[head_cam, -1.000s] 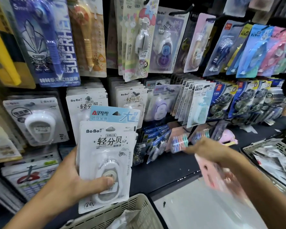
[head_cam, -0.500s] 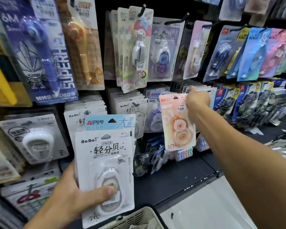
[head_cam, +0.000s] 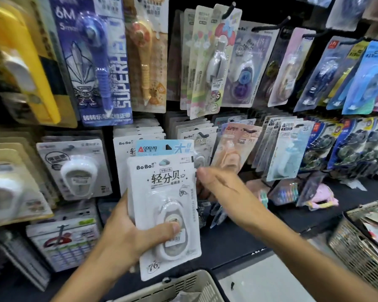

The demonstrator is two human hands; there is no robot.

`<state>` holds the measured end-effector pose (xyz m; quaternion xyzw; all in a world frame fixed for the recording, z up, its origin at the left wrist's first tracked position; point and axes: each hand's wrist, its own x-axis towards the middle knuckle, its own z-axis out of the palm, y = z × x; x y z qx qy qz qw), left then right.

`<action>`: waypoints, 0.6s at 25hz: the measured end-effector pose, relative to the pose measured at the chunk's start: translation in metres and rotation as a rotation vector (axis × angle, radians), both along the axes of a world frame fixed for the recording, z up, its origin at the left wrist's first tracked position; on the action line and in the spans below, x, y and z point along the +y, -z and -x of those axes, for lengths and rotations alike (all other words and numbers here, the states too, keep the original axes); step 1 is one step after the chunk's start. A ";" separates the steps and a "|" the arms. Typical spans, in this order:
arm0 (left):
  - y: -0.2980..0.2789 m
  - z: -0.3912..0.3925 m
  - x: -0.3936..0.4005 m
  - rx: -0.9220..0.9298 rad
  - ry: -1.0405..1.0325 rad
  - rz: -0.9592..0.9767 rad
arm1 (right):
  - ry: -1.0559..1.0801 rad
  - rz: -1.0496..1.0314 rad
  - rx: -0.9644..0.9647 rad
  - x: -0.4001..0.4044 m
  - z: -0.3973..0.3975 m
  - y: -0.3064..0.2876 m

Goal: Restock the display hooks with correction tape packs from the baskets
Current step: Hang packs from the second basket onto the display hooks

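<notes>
White pack: BoBo correction tape pack (head_cam: 165, 205) held upright in front of the display, not yet on a hook.
Blue pack: blue-topped pack (head_cam: 165, 147) stacked directly behind the white one, only its header showing.
Left hand: left hand (head_cam: 127, 234) grips both packs, thumb across the front of the blister, remaining fingers hidden behind.
Right hand: right hand (head_cam: 216, 184) just beside the right edge of the white pack; blurred, fingers loosely extended, nothing visibly held; contact with the pack cannot be told.
Pink pack: pink pack (head_cam: 236, 144) hangs on a middle-row hook just above the right hand; judged already placed.
Matching hook: row of BoBo packs (head_cam: 123, 147) hangs directly behind the held stack, likely destination.
Baskets: near basket (head_cam: 183, 286) below the hands and wire basket (head_cam: 358, 247) at right both contain more packs.
Progress: partial; at least two packs in hand plus basket stock remain to hang.
</notes>
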<state>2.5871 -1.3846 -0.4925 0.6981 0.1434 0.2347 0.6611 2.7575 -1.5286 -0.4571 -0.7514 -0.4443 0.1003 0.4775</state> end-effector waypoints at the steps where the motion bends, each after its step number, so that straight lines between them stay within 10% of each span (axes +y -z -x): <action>1: 0.001 -0.002 -0.002 -0.020 -0.022 0.011 | -0.152 0.057 0.153 0.004 0.020 0.004; 8: -0.002 0.000 0.004 0.000 0.090 0.249 | -0.010 -0.313 0.691 -0.002 0.032 0.011; 15: -0.003 -0.009 -0.001 -0.129 -0.038 0.200 | 0.107 -0.461 0.554 -0.031 -0.017 -0.014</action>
